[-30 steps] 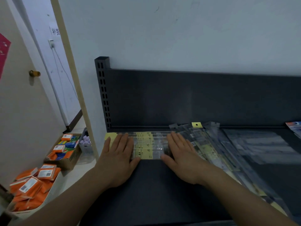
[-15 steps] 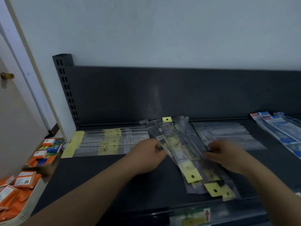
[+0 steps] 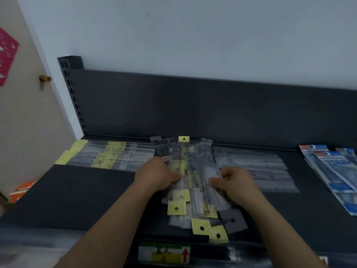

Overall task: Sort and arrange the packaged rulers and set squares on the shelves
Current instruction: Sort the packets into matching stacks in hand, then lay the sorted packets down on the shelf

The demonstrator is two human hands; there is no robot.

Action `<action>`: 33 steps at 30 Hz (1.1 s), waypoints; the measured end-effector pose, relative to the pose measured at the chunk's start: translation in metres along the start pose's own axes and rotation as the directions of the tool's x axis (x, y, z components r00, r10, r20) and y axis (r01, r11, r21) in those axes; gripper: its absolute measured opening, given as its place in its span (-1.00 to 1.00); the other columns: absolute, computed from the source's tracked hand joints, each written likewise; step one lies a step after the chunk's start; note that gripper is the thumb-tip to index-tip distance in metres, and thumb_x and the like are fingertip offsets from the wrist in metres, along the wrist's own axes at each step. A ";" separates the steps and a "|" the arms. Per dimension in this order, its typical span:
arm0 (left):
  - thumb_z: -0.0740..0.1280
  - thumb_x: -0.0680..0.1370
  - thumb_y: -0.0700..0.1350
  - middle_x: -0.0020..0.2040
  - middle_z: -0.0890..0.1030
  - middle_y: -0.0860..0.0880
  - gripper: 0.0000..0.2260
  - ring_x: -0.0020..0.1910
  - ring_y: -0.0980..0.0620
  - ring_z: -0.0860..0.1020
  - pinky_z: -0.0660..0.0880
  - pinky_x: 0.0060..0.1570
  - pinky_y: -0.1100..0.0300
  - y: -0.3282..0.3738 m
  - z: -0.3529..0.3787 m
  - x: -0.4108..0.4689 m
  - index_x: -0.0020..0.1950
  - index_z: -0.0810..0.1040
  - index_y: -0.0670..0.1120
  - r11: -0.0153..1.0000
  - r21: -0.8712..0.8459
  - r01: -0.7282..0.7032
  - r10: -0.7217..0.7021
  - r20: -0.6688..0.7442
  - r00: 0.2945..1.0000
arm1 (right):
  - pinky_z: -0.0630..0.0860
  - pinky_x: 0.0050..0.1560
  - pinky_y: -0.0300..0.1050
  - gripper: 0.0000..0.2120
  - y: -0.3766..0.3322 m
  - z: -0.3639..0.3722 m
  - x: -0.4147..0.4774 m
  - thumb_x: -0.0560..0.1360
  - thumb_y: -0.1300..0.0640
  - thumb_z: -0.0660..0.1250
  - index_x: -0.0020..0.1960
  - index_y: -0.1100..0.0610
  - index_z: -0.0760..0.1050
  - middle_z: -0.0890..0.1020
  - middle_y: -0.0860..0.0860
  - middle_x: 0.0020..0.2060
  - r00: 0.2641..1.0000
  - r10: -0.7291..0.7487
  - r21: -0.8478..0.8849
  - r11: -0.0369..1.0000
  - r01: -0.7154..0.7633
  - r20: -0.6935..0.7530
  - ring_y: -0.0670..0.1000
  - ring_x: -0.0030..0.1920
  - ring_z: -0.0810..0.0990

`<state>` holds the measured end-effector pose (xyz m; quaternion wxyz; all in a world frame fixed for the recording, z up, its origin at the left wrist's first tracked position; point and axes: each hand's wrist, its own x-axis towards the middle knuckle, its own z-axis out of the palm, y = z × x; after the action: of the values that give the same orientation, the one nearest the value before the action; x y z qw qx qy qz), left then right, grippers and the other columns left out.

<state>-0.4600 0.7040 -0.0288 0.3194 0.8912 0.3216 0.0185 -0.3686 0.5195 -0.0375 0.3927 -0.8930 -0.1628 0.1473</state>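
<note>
Right, both hands are working at mid-shelf. The left hand (image 3: 160, 175) sits knuckles up, its fingers curled over the left edge of the loose pile of packaged rulers (image 3: 193, 169), fingertips tucked out of sight against the plastic. The right hand (image 3: 238, 182) closes on the pile's right edge, thumb and bent fingers pinching the clear sleeves.

The pile lies between the two sets of fingers on the dark shelf (image 3: 77, 190). It runs from the back panel (image 3: 193, 105) toward the front lip, its packets fanned and overlapping at odd angles. Nearer than the fingers, yellow header cards (image 3: 176, 208) with punched holes stick out of the pile's near end, and a grey header card (image 3: 232, 221) lies just right of them. Beyond the fingers, one more yellow tab (image 3: 184, 138) pokes out at the far end, close to the back panel.

Left of the left fingers, just beside the pile, a flat row of rulers (image 3: 108, 157) lies crosswise, with yellow labels at mid-length and at its left end. Right of the right fingers, clear packets (image 3: 255, 165) lie flat and crowd the pile's right side; which lies on top there I cannot tell. Well apart on the far right, blue-printed packets (image 3: 332, 167) lie fanned at a slant.

Below the wrists, a price label (image 3: 164, 253) with a red arrow sits on the shelf's front rail. At the left rear corner rises a slotted upright (image 3: 71, 84). Beyond it is a door (image 3: 23, 122) with a brass knob (image 3: 44, 78) and a pink sheet (image 3: 6, 55), and orange packets (image 3: 23, 188) sit low beside the shelf.
</note>
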 end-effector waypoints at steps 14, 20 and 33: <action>0.25 0.57 -0.32 -0.15 0.64 -0.21 -0.92 -0.16 -0.05 0.67 0.62 -0.26 0.13 -0.024 -0.012 -0.019 -0.10 0.51 -0.24 0.773 -0.629 0.082 -0.073 0.039 0.997 | 0.18 -0.51 -0.23 -0.62 -0.015 0.018 -0.003 0.47 0.01 0.36 -0.38 0.13 0.29 0.33 -0.02 -0.52 0.985 -0.134 -0.298 0.950 0.098 -0.104 -0.06 -0.52 0.31; 0.25 0.53 -0.34 -0.32 0.51 -0.07 -0.74 -0.48 0.12 0.49 0.39 -0.53 0.36 -0.024 -0.026 -0.011 -0.31 0.42 -0.07 0.864 -0.504 0.000 0.060 0.102 0.993 | 0.13 -0.58 -0.27 -0.57 -0.033 0.038 -0.015 0.43 0.05 0.43 -0.42 0.13 0.23 0.24 -0.07 -0.59 0.984 -0.106 -0.216 0.974 0.074 -0.143 -0.11 -0.63 0.20; 0.36 0.53 -0.18 -0.08 0.60 -0.17 -0.82 -0.08 -0.13 0.64 0.62 -0.04 0.03 -0.051 -0.059 0.010 -0.24 0.44 -0.05 0.901 -0.355 -0.249 0.375 0.346 0.860 | 0.57 -0.13 -0.12 -0.85 -0.036 0.067 -0.039 0.54 0.15 0.32 -0.01 0.14 0.66 0.68 -0.06 -0.22 0.935 0.009 0.048 0.999 0.009 -0.354 -0.05 -0.19 0.64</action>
<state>-0.4941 0.7727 -0.0132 0.5025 0.8572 0.0913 -0.0665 -0.4359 0.5705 -0.0486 0.4374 -0.8951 -0.0859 -0.0116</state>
